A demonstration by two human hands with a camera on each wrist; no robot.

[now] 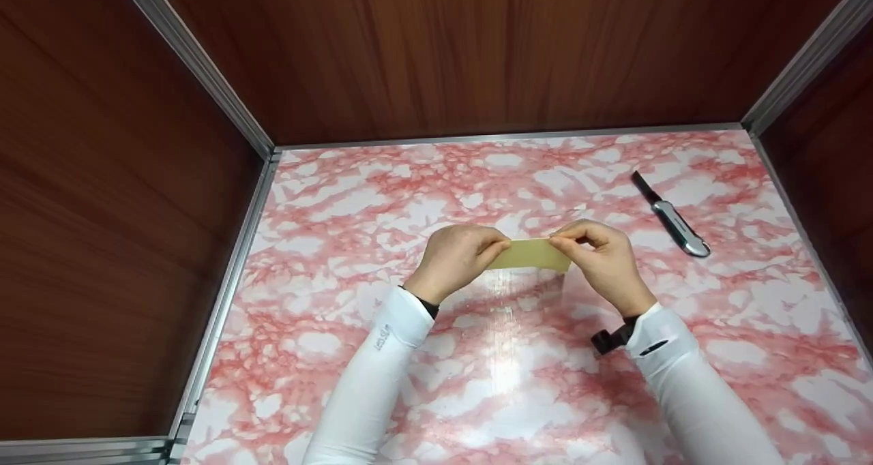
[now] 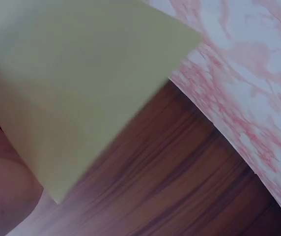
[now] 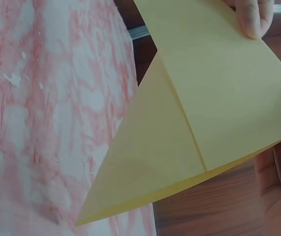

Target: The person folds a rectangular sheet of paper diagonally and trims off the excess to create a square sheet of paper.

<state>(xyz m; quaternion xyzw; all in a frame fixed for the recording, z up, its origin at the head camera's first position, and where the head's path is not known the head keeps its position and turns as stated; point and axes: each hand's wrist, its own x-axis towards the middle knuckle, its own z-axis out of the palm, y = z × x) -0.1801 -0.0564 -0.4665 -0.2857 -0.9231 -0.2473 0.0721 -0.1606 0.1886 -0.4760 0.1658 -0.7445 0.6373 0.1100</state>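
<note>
Over the middle of the table, a piece of folded yellow paper (image 1: 528,254) is stretched between both hands. My left hand (image 1: 458,259) pinches its left end between thumb and fingers. The right hand (image 1: 605,264) pinches the upper right corner in the same way. Seen from the right wrist, the paper (image 3: 219,93) has two overlapping layers, and a pointed flap sticks out past a straight edge. Left-hand fingertips (image 3: 251,19) press on its far edge there. A broad flat face of the paper (image 2: 86,83) fills much of the left wrist view and hides part of the left hand.
To the right on the table lies a knife (image 1: 675,221) with a dark blade pointing away and a grey-and-black handle. The table top (image 1: 327,226) has a red-and-white marbled pattern. Brown wood-grain panels (image 1: 436,56) in metal frames enclose it at the back and sides.
</note>
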